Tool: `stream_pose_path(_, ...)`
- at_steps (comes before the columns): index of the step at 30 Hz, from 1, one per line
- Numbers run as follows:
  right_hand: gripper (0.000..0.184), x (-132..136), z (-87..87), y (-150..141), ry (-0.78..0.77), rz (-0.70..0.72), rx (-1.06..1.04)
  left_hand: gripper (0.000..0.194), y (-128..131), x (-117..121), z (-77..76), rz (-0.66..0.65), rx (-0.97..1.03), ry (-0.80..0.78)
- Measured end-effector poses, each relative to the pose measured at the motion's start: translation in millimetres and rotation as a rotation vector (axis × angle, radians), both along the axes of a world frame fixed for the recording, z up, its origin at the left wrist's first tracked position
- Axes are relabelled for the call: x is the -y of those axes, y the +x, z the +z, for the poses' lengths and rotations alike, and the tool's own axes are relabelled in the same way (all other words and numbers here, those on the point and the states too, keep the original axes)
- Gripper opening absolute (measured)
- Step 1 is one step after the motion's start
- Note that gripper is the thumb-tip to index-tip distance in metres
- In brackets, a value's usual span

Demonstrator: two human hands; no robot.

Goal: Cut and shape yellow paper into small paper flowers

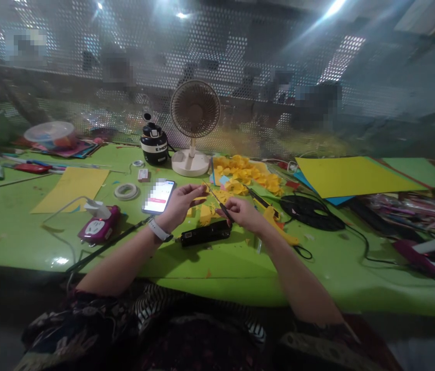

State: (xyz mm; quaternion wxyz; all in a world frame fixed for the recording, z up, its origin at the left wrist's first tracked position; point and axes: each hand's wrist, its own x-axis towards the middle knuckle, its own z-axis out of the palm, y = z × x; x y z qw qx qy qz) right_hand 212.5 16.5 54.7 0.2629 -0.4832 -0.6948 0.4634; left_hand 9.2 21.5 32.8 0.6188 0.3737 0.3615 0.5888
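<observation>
My left hand (180, 203) is raised over the green table (16, 226) with its fingers pinched on a small yellow paper piece (201, 197). My right hand (242, 212) is closed round the handles of thin scissors (217, 199), whose blades point up-left toward that piece. Under the hands lie yellow paper scraps (205, 214) and a black rectangular device (205, 233). A white watch sits on my left wrist.
A phone (158, 196) with a lit screen, a tape roll (126, 191) and a pink power strip (97, 226) lie left. A small fan (194, 129) and black bottle (154, 144) stand behind. Yellow paper flowers (248, 175), a glue gun (277, 221) and coloured sheets (352, 175) are right.
</observation>
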Motion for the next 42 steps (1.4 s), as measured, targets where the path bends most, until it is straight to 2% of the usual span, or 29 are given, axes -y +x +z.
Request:
stream_pose_path(10, 0.059, 4.0, 6.0, -2.6, 0.004, 0.0, 0.051, 0.033, -1.9, -4.5, -4.6, -0.004, 0.005, -0.008)
stream_pose_path(18, 0.057, 2.9, 4.0, -0.7, -0.007, -0.002, 0.059, 0.033, -1.7, -2.8, -1.4, 0.026, -0.044, -0.01)
stream_pose_path(26, 0.058, 3.1, 4.0, -1.5, -0.016, -0.019, 0.062, 0.034, -1.1, -1.4, 0.9, 0.004, -0.077, -0.035)
stream_pose_path(42, 0.056, 7.3, 10.6, -2.5, -0.024, -0.015, 0.096, 0.037, -5.4, -6.1, -5.5, -0.019, -0.109, -0.026)
